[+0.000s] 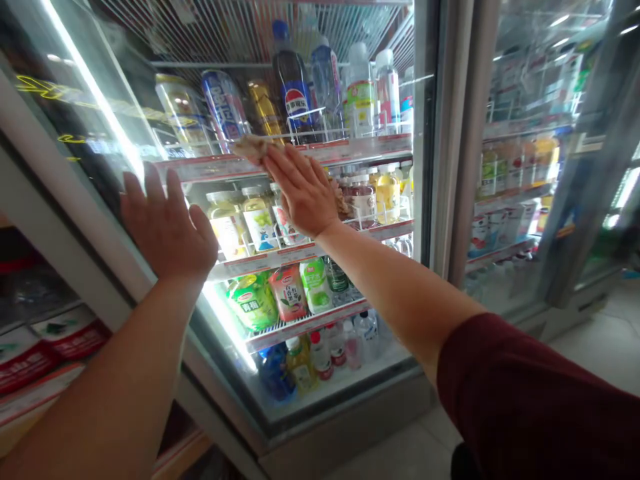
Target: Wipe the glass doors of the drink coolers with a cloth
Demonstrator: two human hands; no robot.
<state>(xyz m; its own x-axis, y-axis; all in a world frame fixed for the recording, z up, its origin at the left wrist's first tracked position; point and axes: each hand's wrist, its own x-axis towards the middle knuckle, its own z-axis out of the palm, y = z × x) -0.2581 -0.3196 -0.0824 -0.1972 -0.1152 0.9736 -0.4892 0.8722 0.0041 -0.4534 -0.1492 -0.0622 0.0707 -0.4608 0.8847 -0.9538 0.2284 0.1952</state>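
My right hand [307, 197] lies with its fingers together over a light brownish cloth [251, 148], pressing it flat against the glass door [115, 73] of a drinks fridge. Parts of the cloth stick out past the fingertips and beside the wrist; the rest is hidden under the palm. To the left, my left hand [167, 230] is raised with fingers spread, at the left side of the same door. It holds nothing and looks slightly blurred; whether the palm touches the glass, I cannot tell.
Behind the glass, shelves carry cans, a Pepsi bottle [295, 100], jars [260, 220] and drink pouches [253, 303]. Small bottles [320, 357] stand at the bottom. Another glass-door fridge [515, 167] adjoins on the right. Shelves with red and white packages [70, 331] are at lower left.
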